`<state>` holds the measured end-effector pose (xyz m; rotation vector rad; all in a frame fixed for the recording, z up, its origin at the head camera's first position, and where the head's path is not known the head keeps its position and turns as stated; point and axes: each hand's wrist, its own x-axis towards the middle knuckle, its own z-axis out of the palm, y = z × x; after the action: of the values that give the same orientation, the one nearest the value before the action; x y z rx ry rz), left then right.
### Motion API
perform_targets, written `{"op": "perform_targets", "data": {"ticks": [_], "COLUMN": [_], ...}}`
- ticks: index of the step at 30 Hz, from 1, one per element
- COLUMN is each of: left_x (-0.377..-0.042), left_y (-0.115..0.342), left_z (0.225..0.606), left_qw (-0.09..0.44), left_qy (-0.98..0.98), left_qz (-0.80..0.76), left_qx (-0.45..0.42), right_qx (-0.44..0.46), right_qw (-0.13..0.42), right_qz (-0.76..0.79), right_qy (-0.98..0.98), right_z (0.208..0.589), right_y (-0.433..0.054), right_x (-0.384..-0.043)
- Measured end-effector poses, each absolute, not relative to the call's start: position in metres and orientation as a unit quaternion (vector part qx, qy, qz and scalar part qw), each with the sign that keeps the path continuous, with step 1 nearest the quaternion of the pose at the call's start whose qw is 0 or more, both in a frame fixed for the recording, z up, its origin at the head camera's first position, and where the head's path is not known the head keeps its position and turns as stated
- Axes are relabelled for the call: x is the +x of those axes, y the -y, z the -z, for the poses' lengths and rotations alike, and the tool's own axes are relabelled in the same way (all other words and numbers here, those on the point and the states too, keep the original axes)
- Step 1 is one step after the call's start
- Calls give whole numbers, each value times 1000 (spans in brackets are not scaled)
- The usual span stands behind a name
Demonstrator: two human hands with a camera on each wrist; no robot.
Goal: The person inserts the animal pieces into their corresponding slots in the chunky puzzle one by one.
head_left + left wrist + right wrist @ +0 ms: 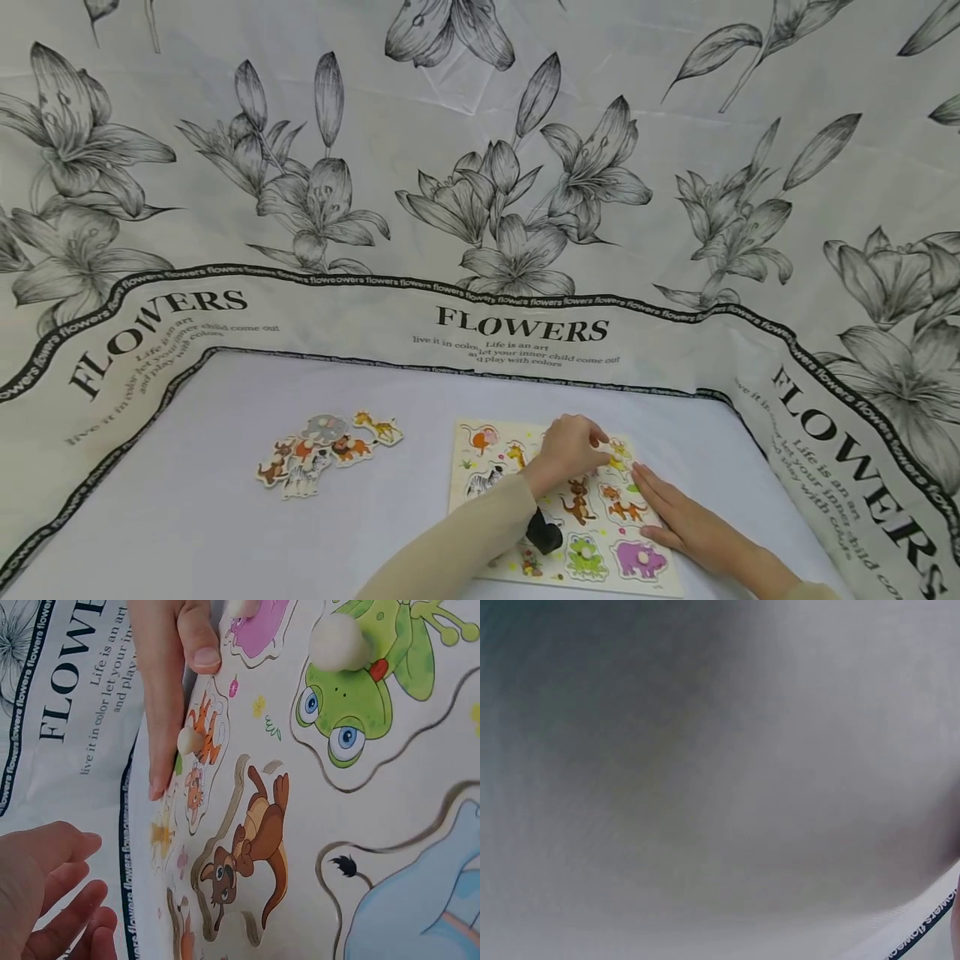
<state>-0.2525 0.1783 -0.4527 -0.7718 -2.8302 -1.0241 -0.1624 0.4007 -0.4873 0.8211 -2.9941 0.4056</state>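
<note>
A wooden animal puzzle board (459,487) lies on the white tabletop. My left hand (567,454) hovers over its upper right part, close to a yellow animal (618,454). In the left wrist view, the fingers of that left hand (60,892) are loosely bent and nothing shows between them. My right hand (693,529) rests along the board's right edge with its fingers stretched out. A purple hippo piece (641,560), a green frog piece (585,557) and a tiger piece (201,735) carry pale knobs. The kangaroo place (255,840) shows a printed picture inside its outline.
Several loose animal pieces lie in a pile left of the board, among them a zebra (303,477), an elephant (327,427) and a giraffe (380,428). A flower-printed cloth (525,333) surrounds the table. The right wrist view is mostly a grey blur.
</note>
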Motion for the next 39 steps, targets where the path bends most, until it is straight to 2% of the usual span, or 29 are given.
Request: {"op": "perform_targets", "data": {"ticks": [11,24,30,39], "left_x": [-247,-237,-236,-235], "left_y": [-162,-138,-128,-113], "left_z": [441,436,435,429], "left_qw": [40,30,45,66], "left_qy": [905,882,874,869], "left_qz": [337,397,412,421], "left_qx": [-258,-252,-253,-250], "right_qx": [281,264,255,272], "right_qw": [36,19,3,25], "right_qz": [-114,-122,-124,-113], "right_qy": [952,957,959,955], "right_z": [489,492,490,490], "right_y": [-400,-404,-402,-401], "right_x": [-161,-162,-162,-162]}}
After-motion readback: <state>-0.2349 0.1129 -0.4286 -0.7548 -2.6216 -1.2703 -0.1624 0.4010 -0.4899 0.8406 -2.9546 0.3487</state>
